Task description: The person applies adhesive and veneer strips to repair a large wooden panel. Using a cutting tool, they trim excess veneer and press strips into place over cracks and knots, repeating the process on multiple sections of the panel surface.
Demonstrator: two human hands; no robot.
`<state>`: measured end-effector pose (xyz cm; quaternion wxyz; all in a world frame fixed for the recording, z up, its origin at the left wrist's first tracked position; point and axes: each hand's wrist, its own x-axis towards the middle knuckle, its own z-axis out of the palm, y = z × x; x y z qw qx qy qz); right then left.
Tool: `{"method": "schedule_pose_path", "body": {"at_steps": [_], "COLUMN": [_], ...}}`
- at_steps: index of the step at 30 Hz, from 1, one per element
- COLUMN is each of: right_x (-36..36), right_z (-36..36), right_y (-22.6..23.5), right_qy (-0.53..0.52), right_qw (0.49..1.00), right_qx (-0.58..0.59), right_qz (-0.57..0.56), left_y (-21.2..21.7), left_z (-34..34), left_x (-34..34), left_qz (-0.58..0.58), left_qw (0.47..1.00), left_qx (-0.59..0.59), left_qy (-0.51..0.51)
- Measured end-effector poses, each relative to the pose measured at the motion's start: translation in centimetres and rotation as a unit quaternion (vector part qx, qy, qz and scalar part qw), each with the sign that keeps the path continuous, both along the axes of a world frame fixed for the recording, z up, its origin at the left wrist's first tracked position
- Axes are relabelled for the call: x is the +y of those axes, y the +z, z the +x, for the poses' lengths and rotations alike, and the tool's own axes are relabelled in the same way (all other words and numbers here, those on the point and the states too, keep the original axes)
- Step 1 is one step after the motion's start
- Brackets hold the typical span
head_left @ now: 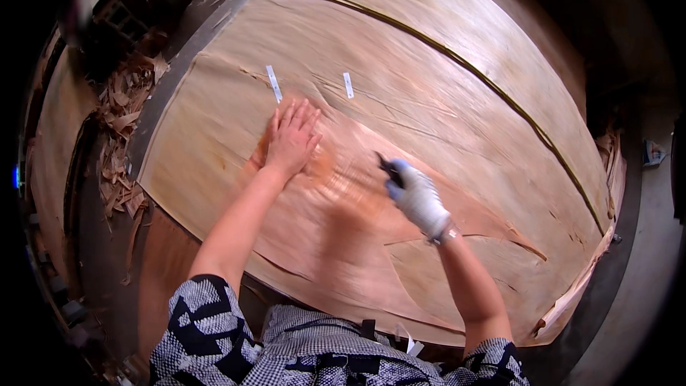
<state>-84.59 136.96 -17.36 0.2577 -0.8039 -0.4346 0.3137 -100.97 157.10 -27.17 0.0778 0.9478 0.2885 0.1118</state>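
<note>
Large pale wood veneer sheets point(457, 121) cover the work surface in front of me. On top lies a reddish veneer piece point(343, 232) with a long pointed end toward the right. My left hand point(291, 141), bare, presses flat on this piece near its upper left end, fingers stretched out. In a white glove with bluish fingertips, my right hand point(416, 199) grips a black cutting knife point(388, 166), slightly blurred, over the right part of the piece. Whether its tip touches the wood I cannot tell. Beyond my left hand are two white tape strips, a left strip point(274, 83) and a right strip point(348, 85).
A long dark gap point(457, 57) curves across the far sheets. Torn veneer scraps point(123, 129) lie heaped along the left side. Another veneer stack point(57, 150) stands at the far left. A curled veneer edge point(572, 300) sticks up at the near right corner.
</note>
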Motion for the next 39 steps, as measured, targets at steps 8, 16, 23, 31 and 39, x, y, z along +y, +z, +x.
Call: {"method": "schedule_pose_path", "body": {"at_steps": [8,16,23,31,39], "right_x": [17.2,20.1,12.9,8.8,8.3], "right_z": [-4.5,-4.4,0.5,-2.0,0.7], "right_y": [-5.1,-5.4,-4.6,-4.5,-4.8], "right_qy": [0.094,0.084,0.038,0.085,-0.021], "right_qw": [0.977,0.970,0.978,0.971,0.963], "right_qx": [-0.151,-0.196,-0.193,-0.221,-0.254], "right_qz": [-0.115,-0.115,-0.064,-0.042,-0.092], "left_y": [-1.0,-0.5,-0.1,3.1,3.4], "left_z": [-0.6,-0.3,-0.6,-0.9,0.8], "left_x": [2.5,3.0,2.7,6.6,7.7], "left_qz": [0.011,-0.003,-0.007,-0.061,-0.368], "left_qw": [0.989,0.987,0.986,0.996,0.914], "left_qx": [-0.024,-0.035,-0.048,-0.051,-0.152], "left_qy": [0.147,0.158,0.160,-0.034,0.076]}}
